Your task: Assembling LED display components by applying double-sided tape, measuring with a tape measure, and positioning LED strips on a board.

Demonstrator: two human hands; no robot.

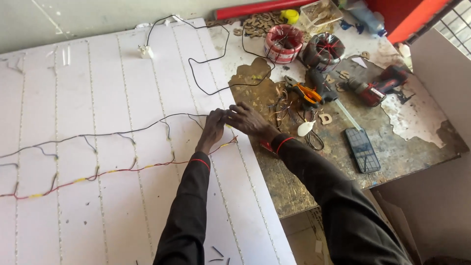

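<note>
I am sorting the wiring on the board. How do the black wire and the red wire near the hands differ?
The black wire runs higher across the white board; the red wire runs lower and carries yellow joints. Both hands meet at the black wire's end. Both wires drop short branches to the strips.

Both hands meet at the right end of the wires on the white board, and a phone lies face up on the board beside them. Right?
Not quite. In the head view the phone lies on the worn wooden table, not the white board. The left hand and right hand do meet at the wires.

Even soft daylight, faint shadows, slight blur.
</note>
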